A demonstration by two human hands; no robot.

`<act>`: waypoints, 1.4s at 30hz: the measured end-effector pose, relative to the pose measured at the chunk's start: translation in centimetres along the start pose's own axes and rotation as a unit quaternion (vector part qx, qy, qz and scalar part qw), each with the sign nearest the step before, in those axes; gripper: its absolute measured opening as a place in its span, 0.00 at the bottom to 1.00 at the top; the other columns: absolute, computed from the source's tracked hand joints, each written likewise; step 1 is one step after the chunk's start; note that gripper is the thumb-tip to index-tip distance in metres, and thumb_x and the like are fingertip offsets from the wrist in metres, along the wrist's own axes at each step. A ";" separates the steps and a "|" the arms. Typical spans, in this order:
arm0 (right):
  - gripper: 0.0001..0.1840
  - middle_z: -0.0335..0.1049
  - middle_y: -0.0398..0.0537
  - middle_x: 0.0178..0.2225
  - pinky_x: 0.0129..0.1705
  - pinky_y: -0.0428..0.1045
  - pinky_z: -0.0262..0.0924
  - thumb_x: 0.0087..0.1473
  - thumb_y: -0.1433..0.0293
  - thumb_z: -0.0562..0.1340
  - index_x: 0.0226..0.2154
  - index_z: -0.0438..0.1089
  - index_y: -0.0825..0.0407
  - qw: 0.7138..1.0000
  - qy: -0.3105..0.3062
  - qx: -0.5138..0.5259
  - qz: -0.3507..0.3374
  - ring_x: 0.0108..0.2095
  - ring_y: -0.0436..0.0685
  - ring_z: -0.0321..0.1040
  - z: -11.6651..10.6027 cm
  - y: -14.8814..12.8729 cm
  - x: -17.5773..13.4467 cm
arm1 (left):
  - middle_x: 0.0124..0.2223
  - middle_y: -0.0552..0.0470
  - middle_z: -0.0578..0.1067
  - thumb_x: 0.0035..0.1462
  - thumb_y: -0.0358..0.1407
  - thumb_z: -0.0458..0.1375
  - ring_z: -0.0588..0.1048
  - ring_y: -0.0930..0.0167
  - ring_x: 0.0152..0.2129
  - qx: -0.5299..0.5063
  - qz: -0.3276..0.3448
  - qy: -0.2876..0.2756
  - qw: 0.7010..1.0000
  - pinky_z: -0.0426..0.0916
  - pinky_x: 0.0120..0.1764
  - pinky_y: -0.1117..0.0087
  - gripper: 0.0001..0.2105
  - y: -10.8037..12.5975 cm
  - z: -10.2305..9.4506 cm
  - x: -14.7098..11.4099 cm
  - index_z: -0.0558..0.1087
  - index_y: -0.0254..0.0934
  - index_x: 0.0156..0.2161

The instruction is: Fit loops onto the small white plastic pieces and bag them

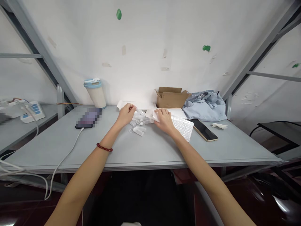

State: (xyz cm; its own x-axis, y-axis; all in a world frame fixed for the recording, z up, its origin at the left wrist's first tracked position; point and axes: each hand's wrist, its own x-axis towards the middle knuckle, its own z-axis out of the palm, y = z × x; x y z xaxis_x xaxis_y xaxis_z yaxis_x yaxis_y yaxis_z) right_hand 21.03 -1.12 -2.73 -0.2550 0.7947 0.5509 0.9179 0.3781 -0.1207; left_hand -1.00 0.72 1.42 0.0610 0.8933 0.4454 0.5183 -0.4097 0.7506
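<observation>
My left hand (127, 113) is closed in a pinch at the middle back of the table. A thin, clear-white strip (140, 111) runs from its fingertips toward my right hand. My right hand (164, 121) is wrapped around a white bubble mailer (184, 127). The mailer's crumpled end faces left, and its quilted part sticks out to the right under my wrist. Small white tags with loops (140, 130) lie in a loose pile between and below the hands. Some are partly hidden by the fingers and the mailer's end.
A tumbler (96, 94) with a blue lid stands at the back left, near a phone (89, 118) on a white cable. An open cardboard box (171, 99) and a bundled blue cloth (204, 106) sit behind. Another phone (204, 130) and a crumpled tissue (219, 126) lie right.
</observation>
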 end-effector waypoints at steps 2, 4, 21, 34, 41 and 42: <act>0.23 0.62 0.58 0.48 0.48 0.57 0.49 0.48 0.72 0.58 0.50 0.62 0.54 1.000 -0.002 0.001 -0.005 0.49 0.65 0.56 0.1 -0.2 0.0 | 0.27 0.55 0.68 0.56 0.38 0.51 0.65 0.72 0.24 -0.013 -0.011 -0.002 1.000 0.60 0.30 0.70 0.08 0.0 0.2 0.0 0.66 0.37 0.30; 0.23 0.63 0.58 0.48 0.48 0.57 0.49 0.49 0.72 0.58 0.50 0.62 0.54 1.000 -0.001 0.003 -0.011 0.49 0.65 0.56 0.1 -0.3 0.0 | 0.25 0.56 0.67 0.56 0.39 0.51 0.64 0.72 0.23 -0.028 -0.020 0.007 0.999 0.60 0.29 0.70 0.08 -0.2 0.3 0.0 0.66 0.37 0.30; 0.24 0.63 0.59 0.48 0.48 0.57 0.48 0.49 0.74 0.57 0.51 0.62 0.54 0.999 0.007 0.007 -0.048 0.49 0.65 0.56 -0.3 -2.2 -0.2 | 0.28 0.53 0.72 0.52 0.39 0.51 0.68 0.71 0.27 0.001 0.072 -0.134 0.988 0.63 0.33 0.69 0.08 -0.1 2.1 -1.0 0.67 0.38 0.26; 0.22 0.64 0.58 0.47 0.48 0.56 0.50 0.50 0.74 0.57 0.50 0.63 0.53 0.999 0.017 0.031 -0.034 0.48 0.65 0.57 0.1 -1.7 -0.1 | 0.34 0.49 0.80 0.50 0.37 0.54 0.73 0.68 0.28 0.037 0.023 -0.034 0.998 0.66 0.36 0.68 0.11 -1.7 0.4 0.3 0.78 0.37 0.32; 0.22 0.64 0.58 0.48 0.49 0.57 0.51 0.49 0.73 0.58 0.49 0.64 0.53 0.998 0.029 0.052 -0.025 0.49 0.65 0.58 0.0 -1.5 0.0 | 0.35 0.46 0.79 0.46 0.36 0.56 0.73 0.64 0.30 0.144 -0.012 -0.005 0.989 0.66 0.39 0.66 0.12 -5.9 -0.8 1.8 0.78 0.36 0.36; 0.22 0.64 0.58 0.48 0.49 0.57 0.51 0.49 0.73 0.58 0.49 0.64 0.53 0.998 0.027 0.053 -0.024 0.49 0.65 0.58 -0.1 -1.5 0.0 | 0.36 0.45 0.78 0.47 0.36 0.55 0.73 0.64 0.31 0.152 -0.007 -0.013 0.988 0.66 0.40 0.65 0.13 -6.2 -0.5 1.8 0.78 0.36 0.37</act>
State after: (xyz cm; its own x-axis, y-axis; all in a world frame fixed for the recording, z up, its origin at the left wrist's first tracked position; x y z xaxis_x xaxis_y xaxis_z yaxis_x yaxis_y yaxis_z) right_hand 19.66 -1.77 -2.50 -0.2777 0.7488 0.6018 0.8668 0.4654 -0.1790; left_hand -4.55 4.76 -2.14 0.0713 0.9043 0.4209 0.7517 -0.3261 0.5733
